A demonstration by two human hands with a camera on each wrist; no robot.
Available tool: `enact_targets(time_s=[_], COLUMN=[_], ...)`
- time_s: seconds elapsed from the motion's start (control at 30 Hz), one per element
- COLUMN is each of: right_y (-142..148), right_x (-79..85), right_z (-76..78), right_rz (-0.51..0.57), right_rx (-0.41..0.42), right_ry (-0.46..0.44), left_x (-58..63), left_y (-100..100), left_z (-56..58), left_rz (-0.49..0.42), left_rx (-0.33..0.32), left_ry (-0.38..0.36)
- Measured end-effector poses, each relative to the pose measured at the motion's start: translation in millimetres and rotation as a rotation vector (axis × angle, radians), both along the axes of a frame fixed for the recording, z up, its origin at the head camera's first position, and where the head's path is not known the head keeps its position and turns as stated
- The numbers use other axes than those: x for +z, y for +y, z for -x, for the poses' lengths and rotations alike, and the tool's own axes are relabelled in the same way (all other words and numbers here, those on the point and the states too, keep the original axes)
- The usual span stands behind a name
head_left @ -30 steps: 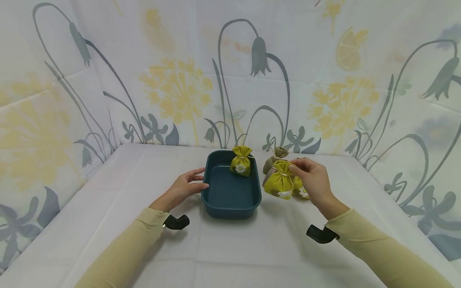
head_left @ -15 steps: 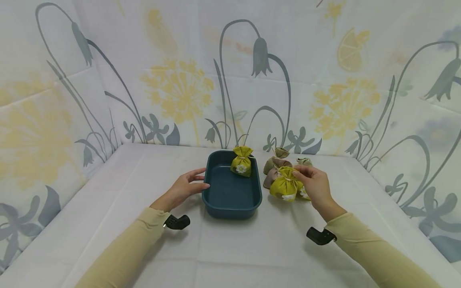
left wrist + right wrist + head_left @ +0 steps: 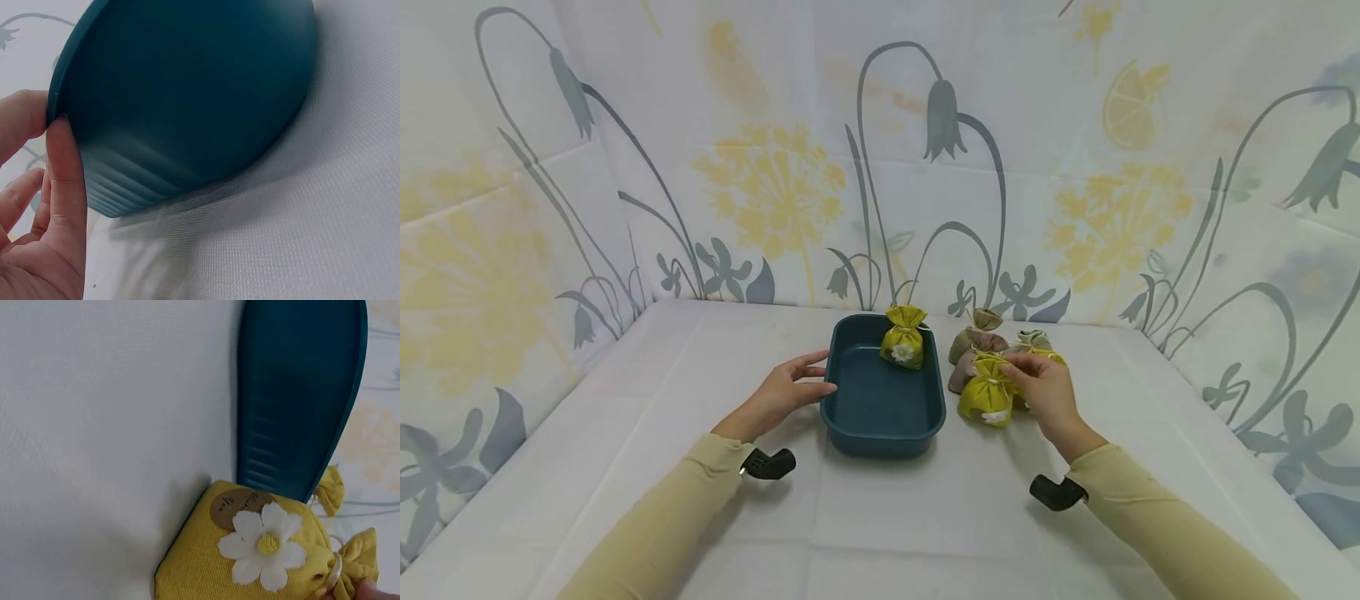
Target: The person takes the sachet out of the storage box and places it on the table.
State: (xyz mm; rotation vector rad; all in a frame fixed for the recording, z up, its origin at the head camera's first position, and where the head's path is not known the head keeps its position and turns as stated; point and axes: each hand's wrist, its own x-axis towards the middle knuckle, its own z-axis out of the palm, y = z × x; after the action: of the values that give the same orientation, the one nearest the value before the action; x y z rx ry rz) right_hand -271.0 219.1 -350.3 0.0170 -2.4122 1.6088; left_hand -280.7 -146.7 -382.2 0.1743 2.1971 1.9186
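Note:
In the head view my right hand (image 3: 1043, 392) pinches the gathered neck of a yellow drawstring pouch (image 3: 983, 405). A white cloth flower and a brown oval tag show on this pouch (image 3: 250, 544) in the right wrist view. Whether it touches the table cannot be told. My left hand (image 3: 778, 396) has thumb and fingers extended against the left side of a dark blue rectangular tub (image 3: 883, 446). The left wrist view has the thumb (image 3: 67, 181) at the tub's rim. Another yellow pouch (image 3: 902, 340) stands upright inside the tub, in its back right corner.
Behind the held pouch stand a mauve pouch (image 3: 964, 371), an olive-brown pouch (image 3: 987, 318) and a pale green pouch (image 3: 1034, 337). One more yellow pouch (image 3: 1058, 357) is mostly hidden by my right hand. White cloth covers the table (image 3: 700, 350); a flower-print curtain (image 3: 790, 125) hangs behind.
The held pouch shifted right and down, then slightly left and lower, near the other pouches. My right hand moved with it. The left hand and tub look unchanged.

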Motion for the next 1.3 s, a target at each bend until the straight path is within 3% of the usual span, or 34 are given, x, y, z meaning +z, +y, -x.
enact_targets(time_s=[0.37,0.8,1.3], right_y=[10.7,20.8,-0.8], right_x=[5.2,24.7,32.4], right_z=[-0.2,-2.2,1.8], right_rz=[0.014,-0.007,0.059], right_rx=[0.1,0.096,0.183], right_ry=[-0.063,-0.03,-0.018], left_x=[-3.2,-0.7,0.4], left_y=[-0.8,-0.7,-0.1], left_z=[2.7,0.4,-0.5], left_rz=[-0.001,0.003,0.01], left_rx=[-0.001,-0.004,-0.001], left_ry=[0.0,0.009,0.012])
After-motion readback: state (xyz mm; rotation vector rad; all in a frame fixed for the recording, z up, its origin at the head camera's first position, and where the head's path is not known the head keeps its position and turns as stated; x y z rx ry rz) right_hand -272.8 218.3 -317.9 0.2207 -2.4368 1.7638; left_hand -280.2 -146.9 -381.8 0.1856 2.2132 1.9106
